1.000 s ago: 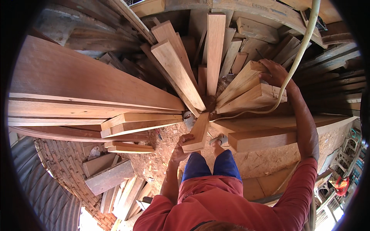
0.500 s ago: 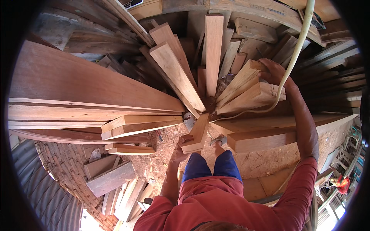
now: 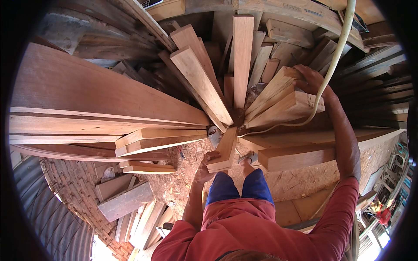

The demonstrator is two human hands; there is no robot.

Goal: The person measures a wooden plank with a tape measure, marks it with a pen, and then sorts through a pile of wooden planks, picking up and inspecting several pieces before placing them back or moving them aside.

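Close in front of my body, my left hand [image 3: 207, 166] grips a short wooden board [image 3: 225, 152] by its near end; the board's far end reaches the bottom of the cluster of timber. Out to the right, my right hand [image 3: 310, 79] is closed over the upper end of an upright plank [image 3: 278, 89]. A second pale plank [image 3: 296, 105] leans right beside it, under my wrist. Part of the right fingers is hidden behind the wood end.
Large stacked boards [image 3: 104, 98] fill the left. More planks [image 3: 242, 61] stand ahead. A thick board [image 3: 300, 156] lies at right, near a pale hose [image 3: 342, 43] hanging down. Wood shavings cover the floor [image 3: 178, 191], and a brick strip [image 3: 72, 195] runs at lower left.
Both hands stay in the same places with the same grip. The view has shifted very slightly; otherwise the boards look unmoved.
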